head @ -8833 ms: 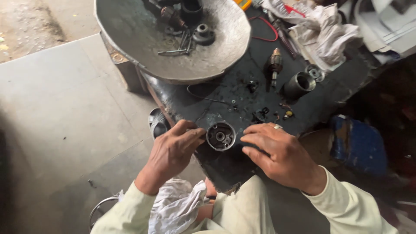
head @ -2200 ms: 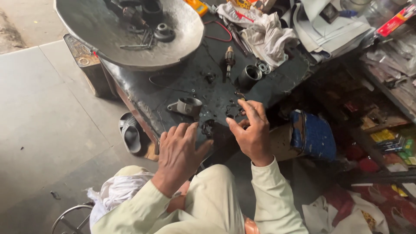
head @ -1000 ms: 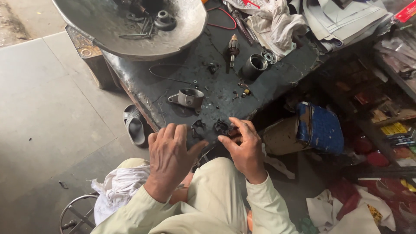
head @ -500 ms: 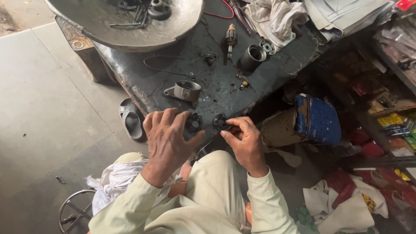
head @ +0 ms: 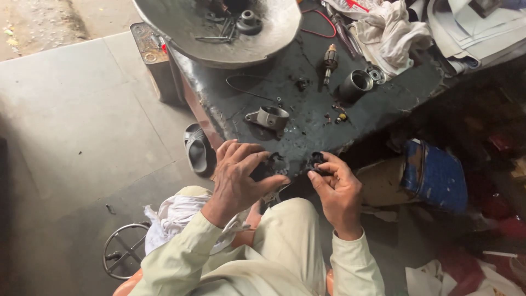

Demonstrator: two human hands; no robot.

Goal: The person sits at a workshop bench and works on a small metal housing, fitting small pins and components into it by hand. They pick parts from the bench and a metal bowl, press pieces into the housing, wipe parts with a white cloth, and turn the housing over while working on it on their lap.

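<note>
both hands grip dark parts: left hand, right hand.

Repair workshop: greasy black bench, motor parts, rags.

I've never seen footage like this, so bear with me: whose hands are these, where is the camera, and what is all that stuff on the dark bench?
The camera sits on the person's head, looking down at their own two hands. The left hand grips a small dark part; the right hand pinches another dark piece. They sit at a black, greasy workbench. On it lie a grey metal housing, a motor armature, a short metal cylinder, white rags and a wide metal bowl holding loose parts.
</note>
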